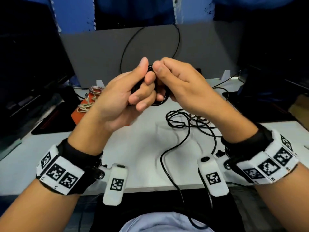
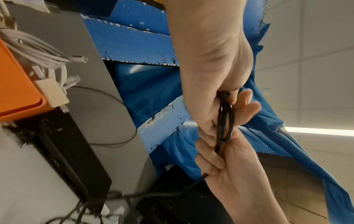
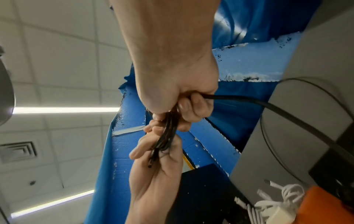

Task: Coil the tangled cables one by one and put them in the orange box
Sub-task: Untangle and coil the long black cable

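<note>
Gripping black coil (image 1: 160, 99): left hand (image 1: 120, 97), right hand (image 1: 182, 87) | coil mostly hidden

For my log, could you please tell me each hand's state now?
Left hand: grips the black coil.
Right hand: pinches the same coil.

Black cable (image 1: 160, 99) (half-coiled) aloft; white cables (image 1: 85, 104) in orange box (image 1: 76, 114)

Head view looking down over both forearms at the white table (image 1: 147, 148), each wrist view close, facing up along its hand toward ceiling, all sharing the black cable coil (image 1: 160, 99).
</note>
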Action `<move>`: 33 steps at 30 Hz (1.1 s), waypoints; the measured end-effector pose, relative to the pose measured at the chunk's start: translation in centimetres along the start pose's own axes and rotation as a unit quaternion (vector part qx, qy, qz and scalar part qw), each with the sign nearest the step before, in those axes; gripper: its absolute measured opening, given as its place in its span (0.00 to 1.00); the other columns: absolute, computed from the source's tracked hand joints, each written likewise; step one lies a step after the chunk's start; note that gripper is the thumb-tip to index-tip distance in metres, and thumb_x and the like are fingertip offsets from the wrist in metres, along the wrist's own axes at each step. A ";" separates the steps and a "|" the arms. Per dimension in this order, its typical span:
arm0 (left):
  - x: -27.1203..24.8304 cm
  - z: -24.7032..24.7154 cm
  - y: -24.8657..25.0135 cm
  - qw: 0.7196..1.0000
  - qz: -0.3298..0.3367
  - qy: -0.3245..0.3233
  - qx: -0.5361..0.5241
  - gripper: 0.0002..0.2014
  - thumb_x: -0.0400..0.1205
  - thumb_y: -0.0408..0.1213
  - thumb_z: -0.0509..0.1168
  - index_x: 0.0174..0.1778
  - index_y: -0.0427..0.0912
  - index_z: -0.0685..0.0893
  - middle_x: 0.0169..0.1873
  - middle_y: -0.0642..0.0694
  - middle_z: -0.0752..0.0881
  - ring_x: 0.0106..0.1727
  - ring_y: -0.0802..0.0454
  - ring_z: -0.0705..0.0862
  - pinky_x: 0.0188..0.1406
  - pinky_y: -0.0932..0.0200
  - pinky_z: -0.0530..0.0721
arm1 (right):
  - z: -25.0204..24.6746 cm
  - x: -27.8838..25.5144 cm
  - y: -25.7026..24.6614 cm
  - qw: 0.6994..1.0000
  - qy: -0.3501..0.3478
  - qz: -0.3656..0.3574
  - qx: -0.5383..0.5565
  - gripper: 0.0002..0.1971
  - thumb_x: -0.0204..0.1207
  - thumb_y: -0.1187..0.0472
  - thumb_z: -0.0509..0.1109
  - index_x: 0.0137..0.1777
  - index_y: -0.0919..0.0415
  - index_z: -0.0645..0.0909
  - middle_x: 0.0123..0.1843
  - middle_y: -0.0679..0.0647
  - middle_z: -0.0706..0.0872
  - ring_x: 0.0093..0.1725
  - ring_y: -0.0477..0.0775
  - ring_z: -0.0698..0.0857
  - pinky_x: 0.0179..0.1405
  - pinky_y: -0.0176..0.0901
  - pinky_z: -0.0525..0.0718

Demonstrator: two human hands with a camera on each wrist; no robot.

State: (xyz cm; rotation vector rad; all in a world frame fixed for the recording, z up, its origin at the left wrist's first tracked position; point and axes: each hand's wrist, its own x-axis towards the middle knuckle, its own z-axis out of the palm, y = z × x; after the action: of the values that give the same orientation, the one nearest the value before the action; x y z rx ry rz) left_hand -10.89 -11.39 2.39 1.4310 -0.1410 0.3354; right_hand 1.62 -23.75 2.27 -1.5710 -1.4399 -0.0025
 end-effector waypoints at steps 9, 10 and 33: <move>-1.1 -0.9 1.2 0.987 -0.052 -0.018 0.152 0.13 0.91 0.40 0.55 0.48 0.37 0.80 0.36 0.43 0.82 0.43 0.46 0.85 0.50 0.56 0.85 | -0.6 -0.6 -0.5 0.991 -0.050 -0.040 -0.114 0.24 0.95 0.48 0.49 0.39 0.48 0.77 0.34 0.33 0.89 0.41 0.39 0.87 0.47 0.43 0.78; -1.1 -0.7 1.1 0.989 -0.051 -0.020 0.136 0.13 0.91 0.39 0.54 0.47 0.37 0.79 0.34 0.44 0.81 0.41 0.47 0.84 0.48 0.56 0.85 | -0.6 -0.6 -0.6 0.993 -0.034 -0.037 -0.107 0.24 0.95 0.48 0.49 0.37 0.47 0.76 0.33 0.31 0.88 0.39 0.39 0.86 0.45 0.41 0.77; 0.9 -0.9 -0.5 0.944 0.192 0.204 0.176 0.15 0.96 0.41 0.46 0.50 0.44 0.76 0.46 0.44 0.94 0.55 0.44 0.93 0.56 0.52 0.88 | 3.0 -1.2 -0.2 0.960 -0.227 0.141 0.080 0.17 0.95 0.56 0.52 0.79 0.61 0.65 0.35 0.58 0.82 0.19 0.58 0.80 0.25 0.57 0.87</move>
State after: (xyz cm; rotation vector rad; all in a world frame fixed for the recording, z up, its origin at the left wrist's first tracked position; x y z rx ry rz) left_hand -9.94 -10.42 2.07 1.6501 -0.0177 1.0122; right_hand -0.63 -22.88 0.12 -1.6945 -1.4971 0.6651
